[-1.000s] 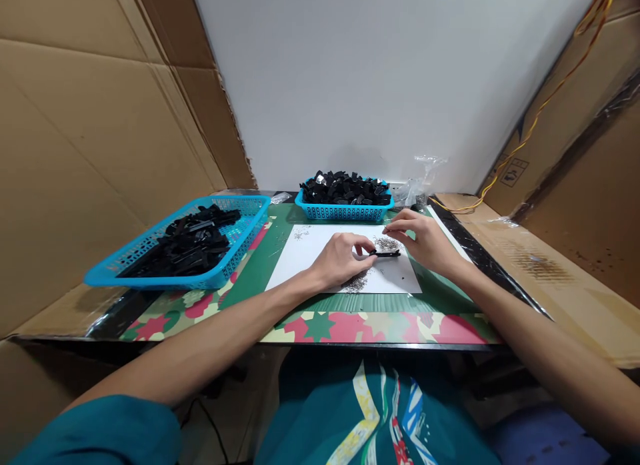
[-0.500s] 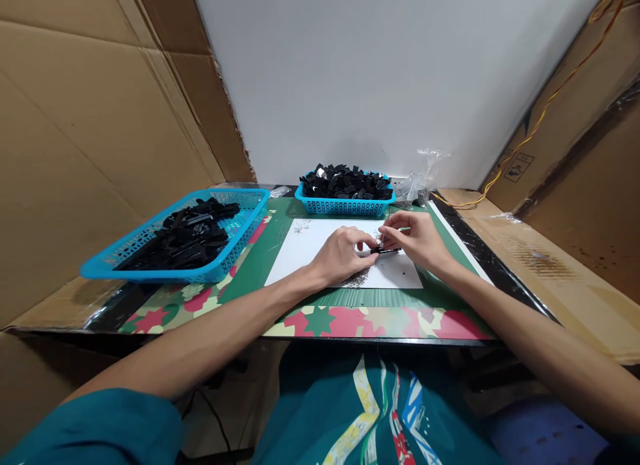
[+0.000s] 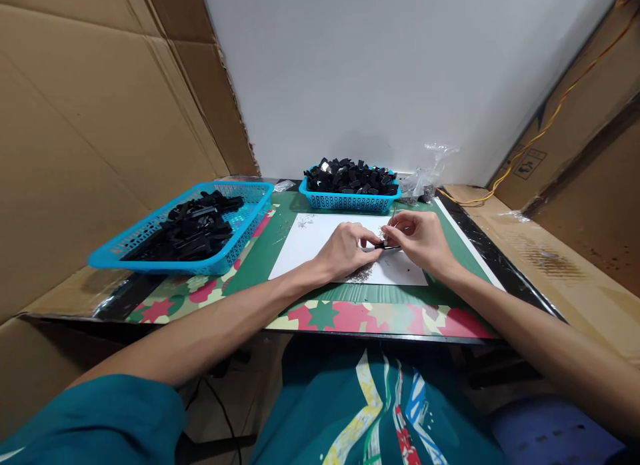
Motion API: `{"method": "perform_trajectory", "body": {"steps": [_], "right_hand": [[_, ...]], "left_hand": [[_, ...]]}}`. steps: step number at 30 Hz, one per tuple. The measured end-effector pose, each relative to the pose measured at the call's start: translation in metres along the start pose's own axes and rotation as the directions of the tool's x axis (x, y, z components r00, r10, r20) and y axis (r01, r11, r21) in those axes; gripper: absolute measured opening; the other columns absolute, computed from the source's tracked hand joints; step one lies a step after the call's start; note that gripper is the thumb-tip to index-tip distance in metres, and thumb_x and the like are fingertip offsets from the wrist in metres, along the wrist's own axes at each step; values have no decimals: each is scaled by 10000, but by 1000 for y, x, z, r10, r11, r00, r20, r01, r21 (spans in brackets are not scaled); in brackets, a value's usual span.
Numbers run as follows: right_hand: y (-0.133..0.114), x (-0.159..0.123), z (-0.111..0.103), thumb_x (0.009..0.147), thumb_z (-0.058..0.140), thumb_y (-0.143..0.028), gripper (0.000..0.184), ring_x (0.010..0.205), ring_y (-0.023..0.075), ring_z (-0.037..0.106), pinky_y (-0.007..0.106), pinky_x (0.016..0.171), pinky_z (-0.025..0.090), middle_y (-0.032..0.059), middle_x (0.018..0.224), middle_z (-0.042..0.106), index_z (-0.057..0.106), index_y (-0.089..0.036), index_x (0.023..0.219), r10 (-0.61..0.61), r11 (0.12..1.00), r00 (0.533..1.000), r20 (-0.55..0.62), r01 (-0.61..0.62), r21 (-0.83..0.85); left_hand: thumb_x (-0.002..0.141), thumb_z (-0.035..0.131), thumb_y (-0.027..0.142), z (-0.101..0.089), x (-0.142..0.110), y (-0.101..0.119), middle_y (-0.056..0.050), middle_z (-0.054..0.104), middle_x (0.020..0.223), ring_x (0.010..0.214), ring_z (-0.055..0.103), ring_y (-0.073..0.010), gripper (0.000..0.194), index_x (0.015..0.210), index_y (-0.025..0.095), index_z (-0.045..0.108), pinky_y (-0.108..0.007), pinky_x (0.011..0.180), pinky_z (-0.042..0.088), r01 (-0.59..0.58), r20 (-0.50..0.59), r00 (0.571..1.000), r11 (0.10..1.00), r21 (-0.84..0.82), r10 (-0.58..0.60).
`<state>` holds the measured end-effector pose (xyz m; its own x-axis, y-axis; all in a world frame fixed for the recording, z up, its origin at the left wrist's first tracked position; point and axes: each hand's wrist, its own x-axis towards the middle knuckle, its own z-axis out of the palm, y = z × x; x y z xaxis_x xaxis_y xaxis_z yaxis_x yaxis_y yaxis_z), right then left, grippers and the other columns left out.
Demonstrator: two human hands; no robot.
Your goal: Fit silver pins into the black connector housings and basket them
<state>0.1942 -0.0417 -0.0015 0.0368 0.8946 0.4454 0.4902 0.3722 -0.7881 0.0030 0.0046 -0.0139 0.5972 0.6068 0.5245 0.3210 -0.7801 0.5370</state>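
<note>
Your right hand (image 3: 417, 237) had just come in. A second before, it was held off to the side by the tiny bits on the paper, a little apart from the black stick (image 3: 394, 248). At this moment its fingertips were right at the stick, so both your hands were busy at one spot. It looked like the fiddly part, where a small slip might matter.

Your left hand (image 3: 347, 248) had not really changed its hold. Its thumb and finger pinched one end of the stick, low over the white paper (image 3: 305, 252). Your right thumb and fingers were bunched close together, but I could not tell if they were pinching a tiny bit or only touching the stick.

A little heap of tiny bits (image 3: 361, 274) lay on the paper, just beside your left hand. The big blue basket (image 3: 220, 264) with long black pieces (image 3: 200, 228) was on your left. The small blue basket (image 3: 350, 202), full of black chips (image 3: 350, 178), sat behind the paper.
</note>
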Motion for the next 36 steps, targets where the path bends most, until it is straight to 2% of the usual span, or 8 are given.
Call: {"method": "perform_trajectory", "body": {"steps": [7, 11, 17, 21, 25, 28, 32, 36], "right_hand": [[4, -6, 7, 860, 718, -295, 133, 615, 193, 722, 298, 574, 520, 62, 703, 766, 704, -187, 783, -92, 984, 994, -61, 82, -157], [5, -1, 5, 881, 717, -346, 172, 636, 200, 735, 318, 601, 578, 65, 736, 762, 693, -187, 819, -85, 996, 992, -88, 83, -26], [8, 10, -17, 924, 712, -424, 236, 630, 195, 726, 353, 650, 645, 38, 739, 722, 672, -192, 916, -103, 975, 928, -358, 166, 149], [12, 8, -30, 915, 731, -429, 240, 614, 217, 736, 356, 618, 635, 50, 746, 739, 687, -193, 901, -133, 982, 915, -381, 173, 72], [16, 4, -29, 942, 707, -391, 191, 624, 214, 742, 346, 641, 625, 45, 762, 755, 707, -200, 942, -307, 952, 897, -318, 280, -127], [16, 2, -24, 973, 668, -342, 139, 608, 186, 725, 307, 619, 599, 19, 740, 742, 697, -207, 960, -407, 909, 879, -248, 365, -200], [14, 0, -21, 989, 632, -279, 98, 616, 165, 706, 284, 626, 558, 6, 746, 738, 688, -210, 949, -518, 832, 842, -148, 457, -314], [13, 1, -23, 1006, 593, -270, 140, 605, 162, 683, 279, 599, 511, 13, 735, 731, 693, -206, 932, -537, 797, 841, -71, 478, -370]], "left_hand": [[751, 753, 155, 0, 2, -1, -39, 802, 808, 687, 670, -156, 137, 858, 172, 836, -272, 632, 486, 35, 1, 999, 999, -41, -35], [782, 745, 169, -1, 3, 0, -34, 804, 837, 713, 664, -157, 120, 873, 171, 823, -279, 664, 497, 37, -4, 999, 998, -51, -37], [854, 755, 253, -12, 6, 3, -35, 802, 879, 757, 679, -160, 105, 916, 177, 793, -294, 710, 510, 103, -138, 985, 995, -15, -104], [860, 771, 284, -31, 17, -4, -44, 790, 847, 733, 681, -156, 116, 894, 173, 775, -287, 688, 521, 143, -283, 950, 989, 27, -130], [889, 742, 276, -65, 45, -11, -58, 805, 920, 738, 691, -156, 111, 939, 179, 759, -305, 721, 543, 225, -477, 863, 973, 60, -170], [918, 721, 335, -90, 77, -11, -51, 807, 966, 777, 701, -176, 141, 953, 201, 749, -370, 862, 534, 330, -556, 815, 920, 213, -163], [932, 684, 320, -99, 126, -17, -57, 803, 987, 931, 724, -237, 126, 942, 210, 745, -435, 1011, 454, 374, -394, 902, 781, 501, -179], [843, 744, 236, -78, 163, -28, -99, 786, 890, 921, 719, -276, 56, 834, 180, 751, -442, 1016, 432, 279, -223, 958, 754, 594, -179]]}}
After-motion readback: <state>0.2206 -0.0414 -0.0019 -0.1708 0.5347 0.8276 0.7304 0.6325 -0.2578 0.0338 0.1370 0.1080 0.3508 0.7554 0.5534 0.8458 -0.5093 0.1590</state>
